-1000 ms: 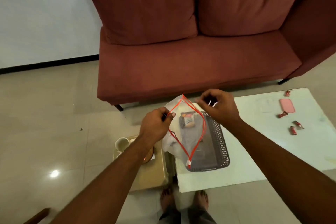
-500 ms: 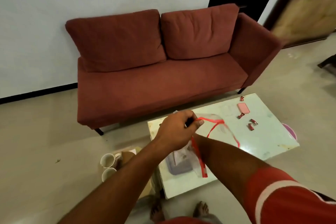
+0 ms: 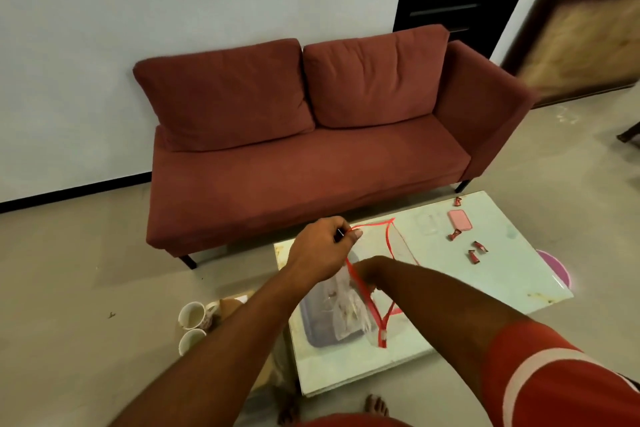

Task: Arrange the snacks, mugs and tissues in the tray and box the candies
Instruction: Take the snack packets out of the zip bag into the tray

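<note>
Over the white table (image 3: 485, 291) I hold up a clear plastic bag with a red zip rim (image 3: 389, 246). My left hand (image 3: 322, 250) pinches the rim at its left side. My right hand (image 3: 367, 270) is pushed down into the bag's mouth, and its fingers are blurred behind the plastic among pale contents. Under the bag lies a dark grey tray (image 3: 313, 326). Several red-wrapped candies (image 3: 479, 247) lie at the table's far right beside a small pink box (image 3: 460, 219). Two white mugs (image 3: 192, 315) stand on a low stool to the left.
A red sofa (image 3: 311, 156) stands beyond the table against the wall. A clear lid (image 3: 429, 225) lies next to the pink box. A pink round object (image 3: 556, 269) shows past the table's right edge. My bare feet are at the table's near edge.
My right hand let go of the bag's rim and went down inside the bag. My left hand kept its hold. The view pulled back and swung to the right.
</note>
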